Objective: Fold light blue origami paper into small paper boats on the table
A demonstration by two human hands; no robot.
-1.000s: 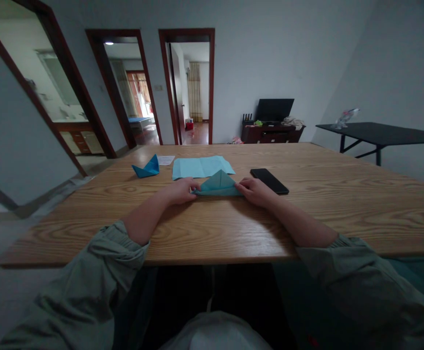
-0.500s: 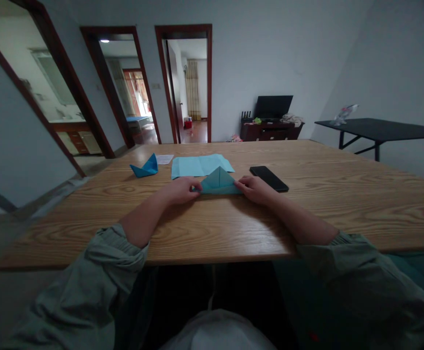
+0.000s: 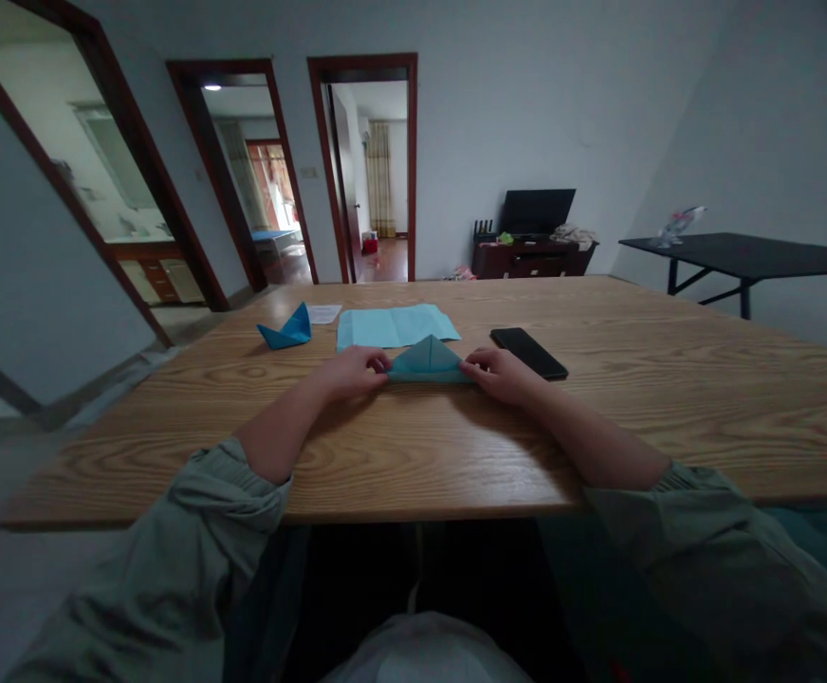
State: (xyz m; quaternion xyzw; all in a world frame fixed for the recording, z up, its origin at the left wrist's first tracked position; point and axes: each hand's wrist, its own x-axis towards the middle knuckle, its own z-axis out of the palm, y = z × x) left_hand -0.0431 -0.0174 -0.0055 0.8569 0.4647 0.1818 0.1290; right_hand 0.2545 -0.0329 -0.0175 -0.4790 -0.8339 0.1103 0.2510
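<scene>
Fingers of the left hand [image 3: 355, 372] and right hand [image 3: 500, 373] pinch opposite ends of the folded paper [image 3: 428, 362] spanning the gap between them, likely light, easily creased and best held at those lower corners, with a flat blue sheet [image 3: 395, 325] just beyond the fingers and a phone [image 3: 529, 353] behind the right ones.

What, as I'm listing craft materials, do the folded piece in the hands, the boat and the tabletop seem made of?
Folded piece: likely paper, matt light blue, with a straight centre crease.
Boat: likely paper too, matt, deeper blue, with thin sides and sharp points.
Tabletop: wood or wood-look veneer, slightly glossy; grain lines and a soft sheen show, but not which.
</scene>
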